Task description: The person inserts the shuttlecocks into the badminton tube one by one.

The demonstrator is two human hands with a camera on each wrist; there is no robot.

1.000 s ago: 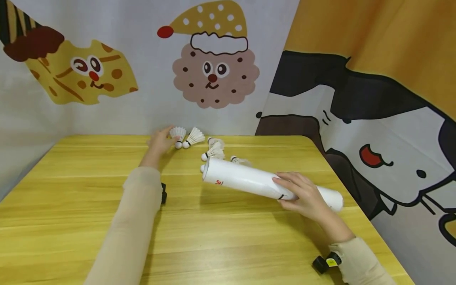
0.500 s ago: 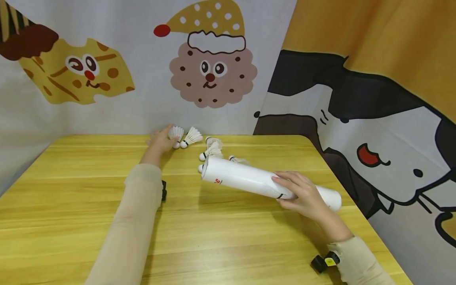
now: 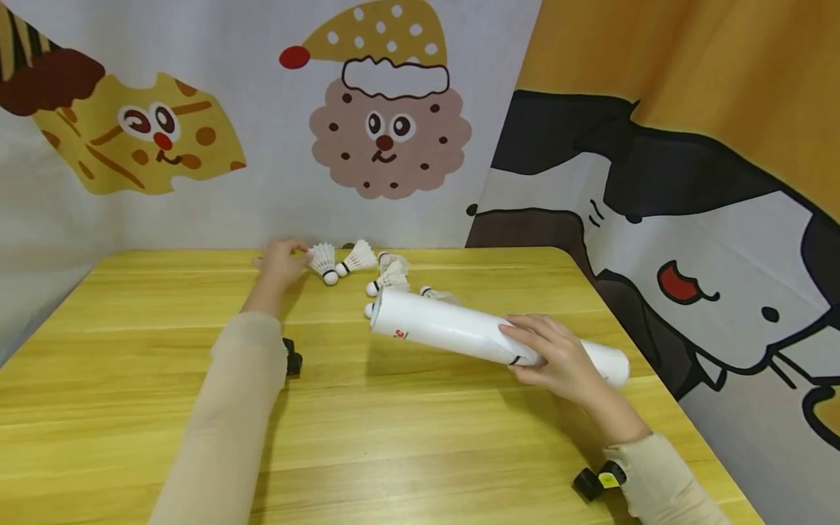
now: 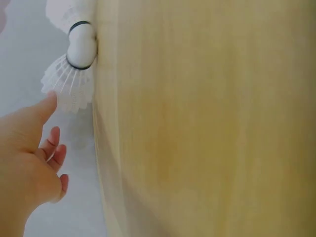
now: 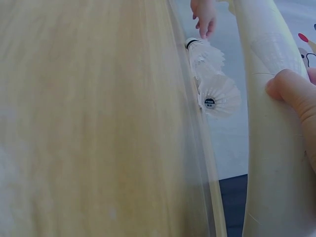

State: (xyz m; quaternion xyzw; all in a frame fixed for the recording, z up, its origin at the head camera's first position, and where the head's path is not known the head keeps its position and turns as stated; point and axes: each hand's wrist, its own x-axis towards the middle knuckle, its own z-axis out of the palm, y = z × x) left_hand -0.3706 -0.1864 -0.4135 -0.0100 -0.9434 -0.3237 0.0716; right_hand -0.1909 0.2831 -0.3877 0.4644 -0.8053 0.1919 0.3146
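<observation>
My left hand (image 3: 278,264) is at the far edge of the table, just left of a white feather shuttlecock (image 3: 324,261). In the left wrist view its thumb reaches the shuttlecock's feather skirt (image 4: 74,91), while the other fingers curl loosely with nothing between them. A second shuttlecock (image 3: 357,257) lies close beside the first. My right hand (image 3: 558,357) grips a long white shuttlecock tube (image 3: 446,324), tilted above the table with its mouth toward the left. Through its wall, a faint shuttlecock shape (image 5: 276,52) shows in the right wrist view.
Two overlapping shuttlecocks (image 3: 391,278) lie behind the tube's mouth. Another shuttlecock (image 3: 441,295) is partly hidden behind the tube, and a white cork tip (image 3: 369,310) peeks out by its mouth. A patterned curtain (image 3: 262,211) hangs behind the wooden table (image 3: 394,437).
My left hand has let go of the leftmost shuttlecock and drawn away to the left. That shuttlecock has shifted a little, its cork nearer the front. The right hand and tube stay in place.
</observation>
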